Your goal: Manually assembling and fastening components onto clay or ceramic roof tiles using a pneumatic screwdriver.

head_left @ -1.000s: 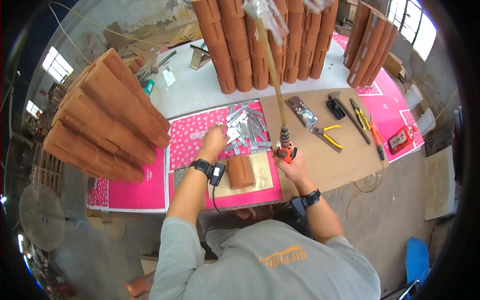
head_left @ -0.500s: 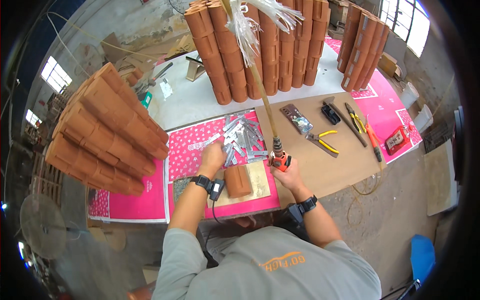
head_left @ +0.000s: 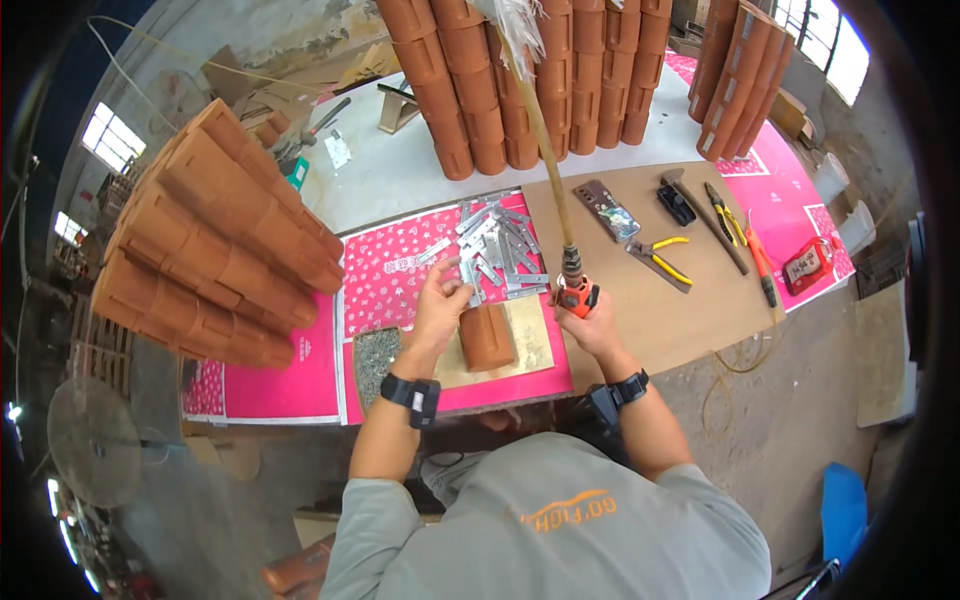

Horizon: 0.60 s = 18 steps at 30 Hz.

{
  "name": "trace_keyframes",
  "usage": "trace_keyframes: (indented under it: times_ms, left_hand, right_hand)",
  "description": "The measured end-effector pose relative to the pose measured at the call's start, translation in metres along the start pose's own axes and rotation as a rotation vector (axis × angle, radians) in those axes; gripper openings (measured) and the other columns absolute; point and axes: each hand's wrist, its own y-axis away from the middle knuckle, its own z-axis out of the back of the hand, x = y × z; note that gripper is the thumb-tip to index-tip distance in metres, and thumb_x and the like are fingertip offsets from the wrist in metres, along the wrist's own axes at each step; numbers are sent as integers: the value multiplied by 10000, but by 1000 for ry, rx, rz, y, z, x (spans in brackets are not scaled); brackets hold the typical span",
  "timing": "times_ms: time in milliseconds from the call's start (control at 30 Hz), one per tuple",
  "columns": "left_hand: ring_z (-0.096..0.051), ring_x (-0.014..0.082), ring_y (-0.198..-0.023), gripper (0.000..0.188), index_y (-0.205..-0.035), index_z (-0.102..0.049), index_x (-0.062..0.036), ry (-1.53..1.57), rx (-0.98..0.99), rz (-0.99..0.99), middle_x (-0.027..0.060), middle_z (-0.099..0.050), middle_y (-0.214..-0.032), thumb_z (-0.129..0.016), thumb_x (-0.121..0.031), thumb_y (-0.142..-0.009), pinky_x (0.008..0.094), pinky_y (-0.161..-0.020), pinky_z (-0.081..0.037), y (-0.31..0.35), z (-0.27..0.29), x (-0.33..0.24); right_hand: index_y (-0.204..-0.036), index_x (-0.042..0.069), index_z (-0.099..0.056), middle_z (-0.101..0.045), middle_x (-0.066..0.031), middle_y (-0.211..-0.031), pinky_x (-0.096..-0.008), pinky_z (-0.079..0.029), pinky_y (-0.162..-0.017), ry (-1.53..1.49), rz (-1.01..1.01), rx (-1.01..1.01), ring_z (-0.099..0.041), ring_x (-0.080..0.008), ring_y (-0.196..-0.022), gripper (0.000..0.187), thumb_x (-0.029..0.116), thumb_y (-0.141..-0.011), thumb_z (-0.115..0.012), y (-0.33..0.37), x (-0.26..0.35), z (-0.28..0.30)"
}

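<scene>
My left hand (head_left: 440, 305) is closed, its thumb and fingers pinching a flat silver metal strip (head_left: 468, 278) at the near edge of a loose pile of similar strips (head_left: 505, 248). Just right of that hand, a short reddish-brown cylinder (head_left: 487, 338) with a groove along it lies on a pale wooden board (head_left: 535, 335). My right hand (head_left: 592, 322) grips a red and black air-powered tool (head_left: 575, 296), held beside the board. A tan hose (head_left: 548, 150) runs up from the tool's top. The tool's working tip is hidden.
Small grey metal pieces (head_left: 378, 358) lie left of the board. Stacked brown cylinders (head_left: 215, 250) stand at left, with more (head_left: 520, 90) at the back. On brown cardboard (head_left: 650, 310) at right are a phone (head_left: 607, 210), pliers (head_left: 662, 262), a hammer (head_left: 705, 220) and a red packet (head_left: 808, 266).
My left hand has drawn back slightly from the pile, and a metal strip now shows at its fingers. My right hand still holds the air tool. The whole view has shifted a little.
</scene>
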Motion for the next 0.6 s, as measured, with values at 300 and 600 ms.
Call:
trace_keyframes:
  times_ms: [300, 600]
  left_hand:
    - [-607, 111, -738, 511, -1280, -483, -14, -645, -7, -130, 37, -638, -794, -716, -47, -827, 268, -678, -495, 4, -7, -2]
    - [-557, 108, -748, 485, -1257, -557, -41, -610, 107, -31, -1, -600, -782, -730, -39, -803, 272, -715, -463, -18, -3, 0]
  right_hand:
    - [-955, 8, -625, -636, -11, -876, -260, -483, -745, 30, 6, -46, -569, -90, -810, 194, -7, -762, -608, 4, -2, 3]
    - [-964, 22, -624, -634, -7, -871, -260, -478, -720, 78, 26, -54, -562, -81, -780, 192, 0, -773, -614, 1, -9, 4]
